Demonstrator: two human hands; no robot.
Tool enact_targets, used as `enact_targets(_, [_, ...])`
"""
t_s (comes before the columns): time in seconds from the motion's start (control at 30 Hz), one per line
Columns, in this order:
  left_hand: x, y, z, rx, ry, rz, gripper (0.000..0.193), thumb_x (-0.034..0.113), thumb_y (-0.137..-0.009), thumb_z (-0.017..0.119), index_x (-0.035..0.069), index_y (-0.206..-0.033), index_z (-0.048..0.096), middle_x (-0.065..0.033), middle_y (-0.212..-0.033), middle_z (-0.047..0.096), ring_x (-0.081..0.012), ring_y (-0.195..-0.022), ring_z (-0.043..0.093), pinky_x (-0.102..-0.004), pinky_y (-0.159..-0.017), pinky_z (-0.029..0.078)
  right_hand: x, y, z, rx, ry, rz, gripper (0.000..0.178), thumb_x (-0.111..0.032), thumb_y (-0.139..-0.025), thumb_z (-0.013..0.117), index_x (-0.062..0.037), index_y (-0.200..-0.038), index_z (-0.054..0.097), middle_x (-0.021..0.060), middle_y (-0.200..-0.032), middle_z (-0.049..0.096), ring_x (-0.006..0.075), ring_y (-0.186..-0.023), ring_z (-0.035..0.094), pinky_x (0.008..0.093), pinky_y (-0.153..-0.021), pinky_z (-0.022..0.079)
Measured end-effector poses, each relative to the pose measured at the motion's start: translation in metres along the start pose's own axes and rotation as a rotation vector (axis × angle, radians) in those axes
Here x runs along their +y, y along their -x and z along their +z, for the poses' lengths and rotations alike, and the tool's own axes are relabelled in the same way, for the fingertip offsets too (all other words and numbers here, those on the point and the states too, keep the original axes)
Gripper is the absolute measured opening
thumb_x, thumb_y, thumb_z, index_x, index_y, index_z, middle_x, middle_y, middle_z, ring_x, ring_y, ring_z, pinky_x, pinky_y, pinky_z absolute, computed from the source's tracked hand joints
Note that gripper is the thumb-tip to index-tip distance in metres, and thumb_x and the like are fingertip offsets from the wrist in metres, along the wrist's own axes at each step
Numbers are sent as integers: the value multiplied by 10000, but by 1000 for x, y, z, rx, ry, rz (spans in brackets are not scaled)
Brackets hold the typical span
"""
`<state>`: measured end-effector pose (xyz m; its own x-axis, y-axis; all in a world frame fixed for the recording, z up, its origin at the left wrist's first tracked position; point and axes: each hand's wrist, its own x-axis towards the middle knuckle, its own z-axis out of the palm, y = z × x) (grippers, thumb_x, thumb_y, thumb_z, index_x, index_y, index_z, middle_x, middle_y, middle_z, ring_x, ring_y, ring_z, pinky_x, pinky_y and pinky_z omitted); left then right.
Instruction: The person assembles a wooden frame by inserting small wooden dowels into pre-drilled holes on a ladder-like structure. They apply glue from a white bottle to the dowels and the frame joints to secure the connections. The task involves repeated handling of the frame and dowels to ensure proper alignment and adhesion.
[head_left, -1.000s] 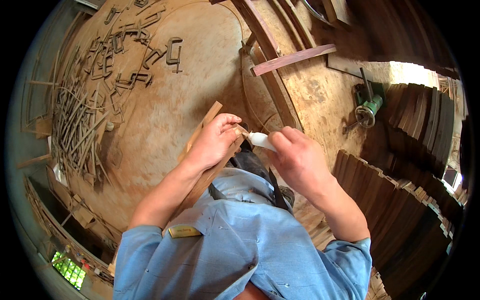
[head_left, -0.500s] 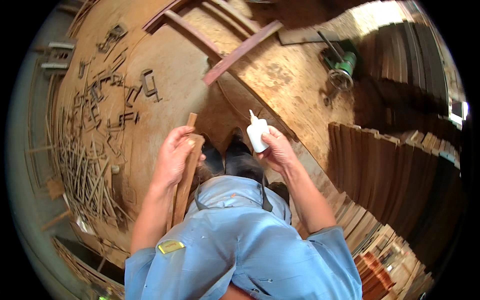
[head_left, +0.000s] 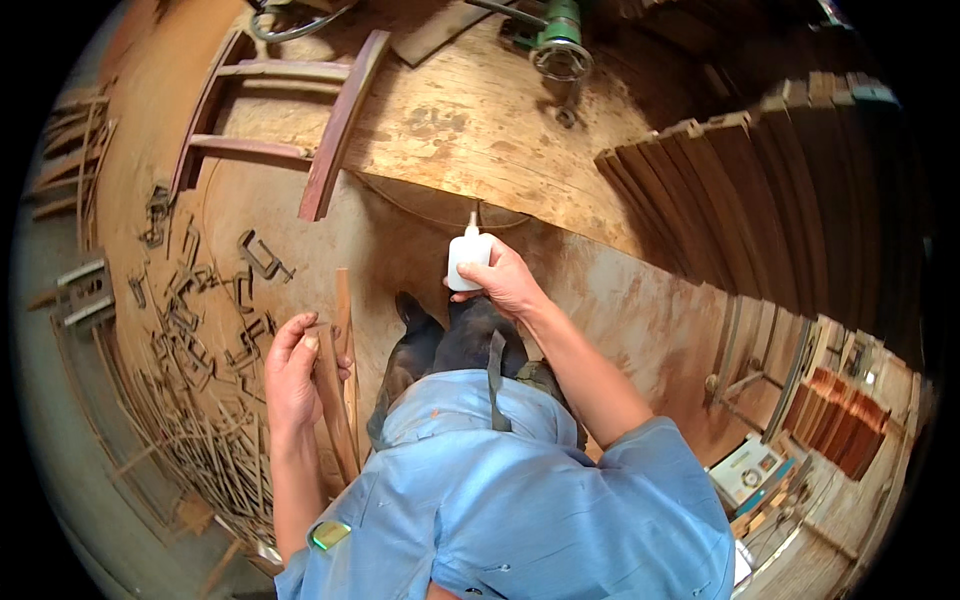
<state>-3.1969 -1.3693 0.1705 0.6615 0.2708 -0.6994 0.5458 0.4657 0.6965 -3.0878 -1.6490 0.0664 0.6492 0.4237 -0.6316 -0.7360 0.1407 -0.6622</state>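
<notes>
My left hand is closed around a brown wooden slat, held lengthwise at my left side. Right beside it runs a thinner wood strip that sticks up past the slat's top; whether the same hand grips it I cannot tell for sure. In front of my body, my right hand wraps round a white squeeze bottle, upright with its narrow pale nozzle pointing away from me. The bottle and the wood are well apart.
Ahead stands a wooden workbench with a ladder-like wood frame over its left end and a green machine farther back. Stacked dark boards rise at right. Metal clamps and thin sticks litter the floor at left.
My view has swung to the right, so the bench, frame and clamps sit farther left. The bottle has come more upright, and my left hand with the wood is lower and farther from it.
</notes>
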Motion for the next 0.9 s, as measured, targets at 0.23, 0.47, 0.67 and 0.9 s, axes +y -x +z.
enact_targets(0.23, [-3, 5, -34, -63, -31, 11, 265, 106, -966, 508, 44, -1223, 508, -151, -1042, 656, -226, -678, 669, -337, -583, 573, 59, -17, -49, 490, 51, -264, 255, -125, -927, 609, -31, -1149, 525, 103, -1006, 662, 164, -851, 661, 290, -632, 574])
enact_targets(0.47, [-8, 3, -57, -105, -110, 36, 250, 128, -963, 519, 42, -1198, 519, -151, -1025, 654, -221, -683, 669, -332, -574, 574, 79, -38, -108, 830, 187, -339, 291, -203, -847, 695, -15, -1043, 593, 95, -874, 635, 152, -711, 613, 304, -557, 528])
enact_targets(0.67, [-15, 15, -64, -65, -99, 67, 214, 132, -949, 557, 54, -1147, 535, -137, -932, 643, -250, -633, 660, -362, -527, 560, 81, -64, -122, 883, 251, -233, 262, -191, -837, 703, -9, -996, 601, 63, -809, 639, 130, -690, 612, 289, -576, 543])
enact_targets(0.9, [-30, 26, -60, -70, -124, 36, 214, 152, -944, 580, 68, -1136, 534, -122, -875, 645, -254, -641, 666, -364, -531, 565, 114, -70, -120, 1039, 383, -5, 166, -195, -846, 682, -55, -922, 637, 28, -726, 625, 135, -617, 605, 302, -487, 508])
